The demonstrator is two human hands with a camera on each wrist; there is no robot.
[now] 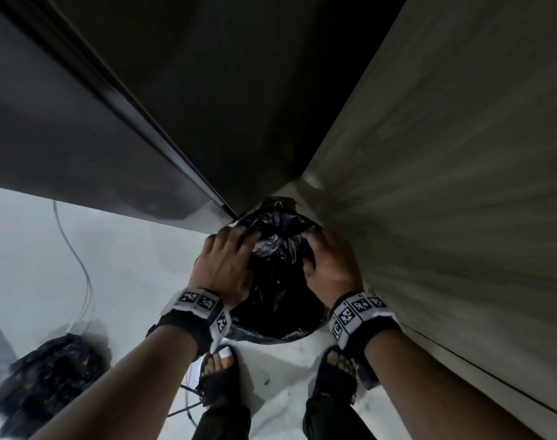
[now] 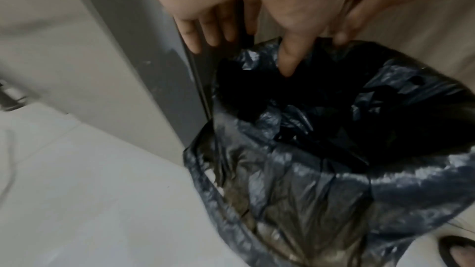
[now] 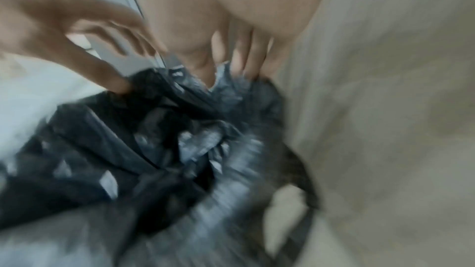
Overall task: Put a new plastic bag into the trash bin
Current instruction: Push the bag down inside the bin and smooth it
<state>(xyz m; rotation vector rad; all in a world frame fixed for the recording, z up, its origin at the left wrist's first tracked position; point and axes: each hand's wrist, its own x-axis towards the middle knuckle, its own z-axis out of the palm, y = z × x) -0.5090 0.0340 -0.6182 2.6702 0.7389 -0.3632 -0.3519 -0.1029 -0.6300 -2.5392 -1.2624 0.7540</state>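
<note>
I see the bin point(image 1: 239, 331) on the floor point(image 1: 128, 274), tucked in the corner between a dark grey panel point(image 1: 64, 147) on the left and a beige wall point(image 1: 445, 185) on the right. The black bag point(image 1: 277, 293) is already in the bin, its edge folded over the rim on the near side; the wrist views show the plastic draped down the outside too. The middle of the bag sags crumpled into the opening.

My left hand point(image 1: 221, 265) is over the bin's left-rear rim, fingers spread and fairly straight. In the left wrist view one finger point(image 2: 290, 58) pokes down into the bag at the far rim, the others hang beside the grey panel. It looks relaxed, not clenched, touching plastic w/o a clear pinch.

My right hand point(image 1: 329, 265) is at the right-rear rim, close to the wall. In the right wrist view the thumb and fingers sit either side of a raised bit of bag edge, but that pic is badly blurred, so I can't tell if it's really grasping the plastic or just pressing it.

Both wrists carry black bands w/ white marker tags. My feet in dark sandals point(image 1: 218, 376) stand just in front of the bin. Off to the left on the floor lies another black bag, a full bundle point(image 1: 48, 379), w/ a thin cable point(image 1: 77, 258) running near it.
</note>
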